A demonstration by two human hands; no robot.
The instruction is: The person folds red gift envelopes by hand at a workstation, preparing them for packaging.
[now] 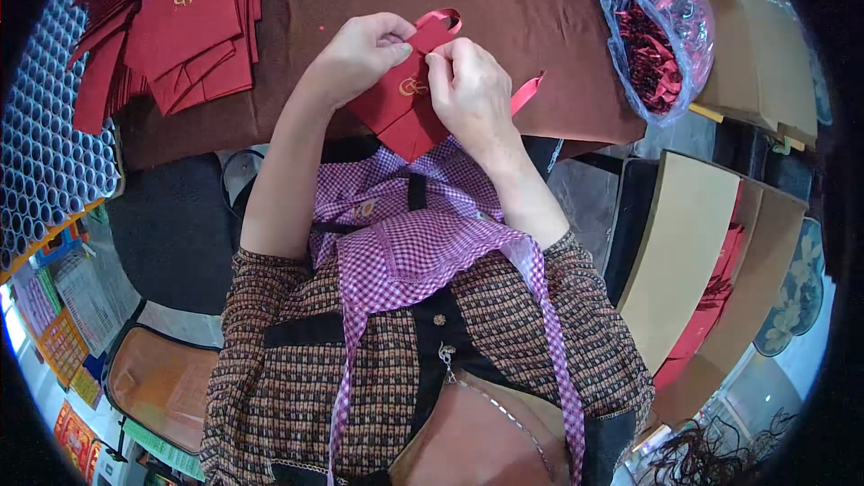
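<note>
A red paper gift packet [396,108] with a gold emblem lies at the front edge of the brown-covered table, its lower part pointing toward my apron. My left hand [364,54] pinches its upper left edge near the top. Thumb and fingers of my right hand [472,85] are closed at the upper right side, where a shiny red ribbon [443,14] loops above the packet. One ribbon end [528,94] sticks out beyond my right hand. What exactly sits between my right fingertips is partly hidden; it appears to be the ribbon.
Piles of flat red packets [184,0] lie at the table's left. On the right sits a clear plastic bag [661,45] of shiny red pieces, beside a cardboard box [756,45]. Another open box [688,225] holds red packets. A chair [166,382] stands at lower left.
</note>
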